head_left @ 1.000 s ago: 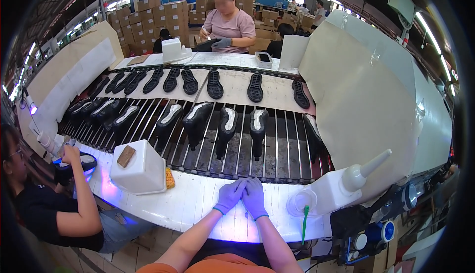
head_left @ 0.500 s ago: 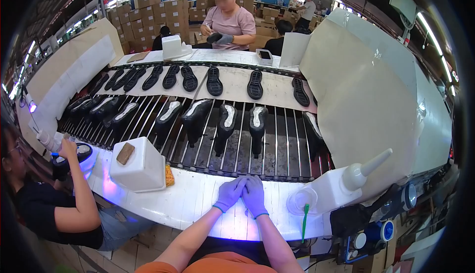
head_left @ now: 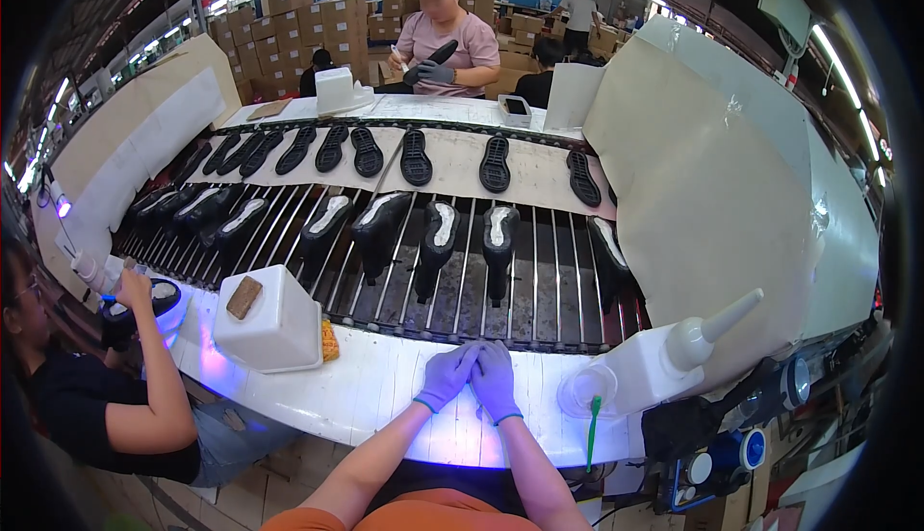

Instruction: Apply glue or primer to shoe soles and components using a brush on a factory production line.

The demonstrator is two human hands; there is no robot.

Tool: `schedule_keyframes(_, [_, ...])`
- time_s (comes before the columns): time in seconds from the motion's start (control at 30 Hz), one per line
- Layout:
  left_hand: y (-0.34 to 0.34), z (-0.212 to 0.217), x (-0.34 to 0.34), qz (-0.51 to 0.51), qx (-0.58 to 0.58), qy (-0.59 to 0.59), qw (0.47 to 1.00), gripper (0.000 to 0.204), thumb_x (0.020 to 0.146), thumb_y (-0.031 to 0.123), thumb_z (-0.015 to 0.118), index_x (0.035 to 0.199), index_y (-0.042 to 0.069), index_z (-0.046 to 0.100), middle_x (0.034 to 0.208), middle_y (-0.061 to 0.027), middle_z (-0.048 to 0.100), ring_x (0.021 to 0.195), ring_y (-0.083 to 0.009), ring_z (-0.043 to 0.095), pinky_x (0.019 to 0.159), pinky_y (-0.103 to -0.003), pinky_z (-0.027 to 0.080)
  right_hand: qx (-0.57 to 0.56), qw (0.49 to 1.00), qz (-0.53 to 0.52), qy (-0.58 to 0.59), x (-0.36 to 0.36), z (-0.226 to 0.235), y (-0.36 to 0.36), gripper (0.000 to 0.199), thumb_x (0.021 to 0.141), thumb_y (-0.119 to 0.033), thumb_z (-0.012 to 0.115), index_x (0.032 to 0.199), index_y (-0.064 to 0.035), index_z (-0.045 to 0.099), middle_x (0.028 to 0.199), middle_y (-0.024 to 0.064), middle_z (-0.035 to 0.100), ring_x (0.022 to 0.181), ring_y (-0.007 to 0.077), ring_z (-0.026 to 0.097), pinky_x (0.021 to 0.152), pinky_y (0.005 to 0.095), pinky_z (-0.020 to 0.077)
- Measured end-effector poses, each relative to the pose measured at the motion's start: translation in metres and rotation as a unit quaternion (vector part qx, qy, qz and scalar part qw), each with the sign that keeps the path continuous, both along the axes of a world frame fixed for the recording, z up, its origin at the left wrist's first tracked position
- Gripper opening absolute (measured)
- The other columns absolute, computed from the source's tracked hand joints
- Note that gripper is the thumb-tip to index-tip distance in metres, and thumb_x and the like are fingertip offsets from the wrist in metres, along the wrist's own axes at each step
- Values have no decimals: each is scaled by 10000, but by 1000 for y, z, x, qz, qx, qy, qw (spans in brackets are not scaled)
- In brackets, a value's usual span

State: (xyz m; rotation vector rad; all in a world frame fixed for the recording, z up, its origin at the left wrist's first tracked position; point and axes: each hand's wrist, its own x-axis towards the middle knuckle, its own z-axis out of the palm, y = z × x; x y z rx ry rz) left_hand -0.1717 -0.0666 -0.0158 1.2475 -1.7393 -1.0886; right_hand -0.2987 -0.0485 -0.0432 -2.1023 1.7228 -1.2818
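Observation:
My left hand (head_left: 447, 378) and my right hand (head_left: 494, 381), both in purple gloves, lie side by side on the white bench (head_left: 375, 406). They touch at the thumbs and fingertips, close to the conveyor's near edge. The fingers stretch forward, and no object shows in either hand. Beyond them, black shoe uppers (head_left: 440, 242) with white undersides lie upside down across the metal rods of the conveyor (head_left: 539, 281). Black shoe soles (head_left: 495, 165) form a row on the pale strip behind. Right of my hands stands a clear cup (head_left: 580, 391) with a green-handled brush (head_left: 594, 432).
A white bin-shaped block (head_left: 279, 319) bears a brown block (head_left: 244, 297) on the left. On the right are a white container (head_left: 640, 367) and a pale panel (head_left: 712, 184). A co-worker (head_left: 106, 387) handles a shoe at left; another person (head_left: 448, 40) holds a sole across the conveyor.
The soles and uppers on the conveyor have shifted slightly left. Across from me, the person has raised and tilted the black sole. My hands have stayed in place.

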Motion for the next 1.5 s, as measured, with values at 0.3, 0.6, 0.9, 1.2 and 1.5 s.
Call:
schedule_keyframes(0.3, [0, -5, 0, 3, -7, 5, 1000, 349, 972, 364, 464, 1148, 140, 665, 677, -102, 663, 569, -197, 653, 545, -312, 500, -2, 1000, 1, 6, -1, -3, -1, 176, 785, -100, 568, 920, -5, 630, 977, 157, 638, 994, 337, 586, 1028, 483, 374])
schedule_keyframes(0.6, [0, -5, 0, 1, 7, 8, 1000, 352, 972, 369, 467, 1149, 138, 666, 688, -100, 667, 579, -188, 656, 551, -309, 503, 7, 1000, 7, 4, -1, -2, -1, 183, 779, -109, 581, 920, -2, 629, 979, 169, 636, 1015, 348, 577, 1031, 484, 370])
schedule_keyframes(0.9, [-1, -8, -1, 3, -3, 11, 1000, 351, 972, 369, 467, 1133, 133, 671, 691, -98, 669, 583, -189, 657, 553, -313, 502, -3, 1000, 1, 4, -1, -3, -1, 171, 776, -105, 582, 905, -4, 632, 965, 159, 637, 991, 335, 584, 1031, 483, 371])
schedule_keyframes(1.2, [-2, -8, -1, -6, -11, 46, 999, 329, 980, 340, 468, 1114, 127, 680, 706, -73, 674, 583, -139, 648, 552, -289, 496, -7, 1000, -8, -8, -2, -1, -3, 143, 770, -108, 584, 863, -7, 624, 938, 157, 632, 954, 348, 573, 972, 468, 402])
schedule_keyframes(1.5, [-4, -3, -1, -2, 25, 60, 998, 359, 993, 333, 432, 1142, 115, 674, 512, -38, 579, 487, -131, 608, 514, -287, 466, 130, 978, 10, -165, -35, 27, -25, 235, 855, -205, 601, 1006, -44, 681, 913, 137, 681, 834, 291, 639, 734, 372, 484])
